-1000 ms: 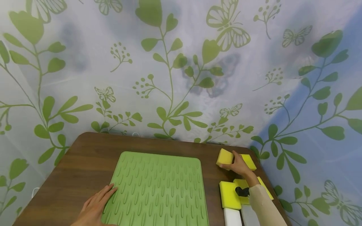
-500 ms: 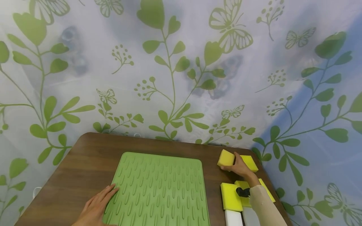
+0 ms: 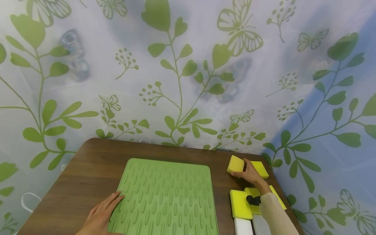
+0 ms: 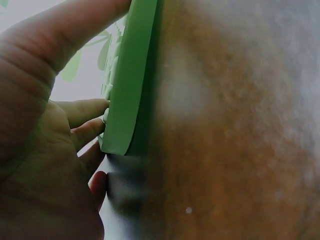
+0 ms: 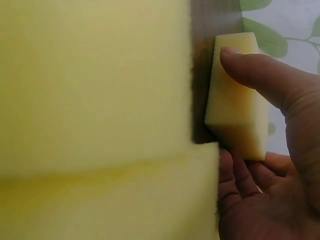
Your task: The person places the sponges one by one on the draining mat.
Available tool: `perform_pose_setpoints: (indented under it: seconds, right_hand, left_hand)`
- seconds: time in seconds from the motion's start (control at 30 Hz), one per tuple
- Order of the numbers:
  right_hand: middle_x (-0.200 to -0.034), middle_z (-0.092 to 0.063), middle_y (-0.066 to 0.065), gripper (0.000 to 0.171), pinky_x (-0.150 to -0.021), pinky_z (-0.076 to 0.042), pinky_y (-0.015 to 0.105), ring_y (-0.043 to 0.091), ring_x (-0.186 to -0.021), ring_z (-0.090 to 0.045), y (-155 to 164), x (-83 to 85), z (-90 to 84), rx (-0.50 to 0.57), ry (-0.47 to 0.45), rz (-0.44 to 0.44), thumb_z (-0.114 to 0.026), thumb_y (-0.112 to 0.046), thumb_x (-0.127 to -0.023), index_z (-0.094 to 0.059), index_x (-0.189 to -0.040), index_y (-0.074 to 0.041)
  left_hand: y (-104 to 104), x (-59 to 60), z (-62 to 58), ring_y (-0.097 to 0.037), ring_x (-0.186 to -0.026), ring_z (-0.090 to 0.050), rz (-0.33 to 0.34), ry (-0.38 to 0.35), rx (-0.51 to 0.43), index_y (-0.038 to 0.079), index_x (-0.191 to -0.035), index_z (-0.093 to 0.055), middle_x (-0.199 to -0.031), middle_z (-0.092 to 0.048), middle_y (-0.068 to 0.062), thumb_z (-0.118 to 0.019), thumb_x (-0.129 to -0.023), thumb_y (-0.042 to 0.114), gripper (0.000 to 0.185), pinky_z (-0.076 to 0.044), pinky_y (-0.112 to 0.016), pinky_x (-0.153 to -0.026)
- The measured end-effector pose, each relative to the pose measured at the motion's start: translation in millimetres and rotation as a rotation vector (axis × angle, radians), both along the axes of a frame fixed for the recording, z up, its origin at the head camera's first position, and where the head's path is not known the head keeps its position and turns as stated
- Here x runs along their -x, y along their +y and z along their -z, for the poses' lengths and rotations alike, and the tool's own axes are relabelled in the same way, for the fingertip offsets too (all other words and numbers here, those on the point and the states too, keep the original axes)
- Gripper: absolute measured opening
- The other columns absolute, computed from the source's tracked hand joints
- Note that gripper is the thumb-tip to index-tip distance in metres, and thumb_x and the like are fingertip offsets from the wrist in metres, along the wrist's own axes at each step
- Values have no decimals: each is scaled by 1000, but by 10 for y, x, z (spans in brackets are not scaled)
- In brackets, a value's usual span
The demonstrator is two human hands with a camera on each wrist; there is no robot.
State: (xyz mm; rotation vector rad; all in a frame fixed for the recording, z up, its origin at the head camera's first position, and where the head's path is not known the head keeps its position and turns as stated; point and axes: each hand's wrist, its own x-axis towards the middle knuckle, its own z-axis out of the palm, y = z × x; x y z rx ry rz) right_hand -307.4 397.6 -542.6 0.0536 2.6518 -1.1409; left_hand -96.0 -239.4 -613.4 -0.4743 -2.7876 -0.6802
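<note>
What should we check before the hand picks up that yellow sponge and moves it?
1. Right hand grips the yellow sponge, thumb on top: ok.
2. Sponge lifted off the table: cannot tell.
3. Left hand rests flat on the green mat edge, steadying it: ok.
4. Mat surface bare of things: ok.
5. Way from sponge to mat has nothing in it: ok.
6. Other yellow sponges lie apart from the gripped one: ok.

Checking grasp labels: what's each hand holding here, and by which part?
Right hand grips a yellow sponge by its sides, thumb on one face. Left hand holds nothing; it rests flat on the green mat's left edge.
</note>
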Motion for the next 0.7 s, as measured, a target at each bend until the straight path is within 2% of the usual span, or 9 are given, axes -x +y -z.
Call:
perform_pose_setpoints:
  seconds: [0.1, 0.33, 0.57, 0.7]
  right_hand:
    - [-153, -40, 39, 118, -94, -60, 45, 41, -119, -64, 7, -14, -10, -4, 13, 4, -86, -28, -93, -4, -168, 11]
    - [-164, -28, 39, 115, -102, -57, 55, 50, -132, -56, 30, -17, -7, -26, 41, 8, -85, -30, -94, -5, -167, 11]
    - [-167, -25, 38, 119, -104, -56, 57, 49, -133, -57, 56, -16, -7, -35, 35, 17, -85, -38, -94, -5, -169, 7]
    - [-168, -24, 38, 119, -102, -57, 55, 46, -129, -58, 46, -34, -16, -43, 37, 7, -85, -40, -94, -6, -169, 7]
  left_hand:
    - [8, 9, -10, -35, -133, -47, 2, -4, 7, 24, -163, -44, -166, -42, 2, -94, -60, 75, 126, -51, -66, -89]
    - [15, 13, 7, -29, -135, -45, -15, -8, 15, 25, -162, -46, -166, -42, 6, -92, -57, 80, 127, -52, -65, -90]
    - [11, 32, 47, -34, -132, -51, -20, 5, 24, 28, -162, -44, -167, -40, 9, -91, -56, 83, 128, -53, -64, -87]
    - [5, 37, 63, -30, -135, -50, -17, 15, 26, 30, -162, -44, -168, -40, 11, -91, -54, 83, 129, -52, -63, -86]
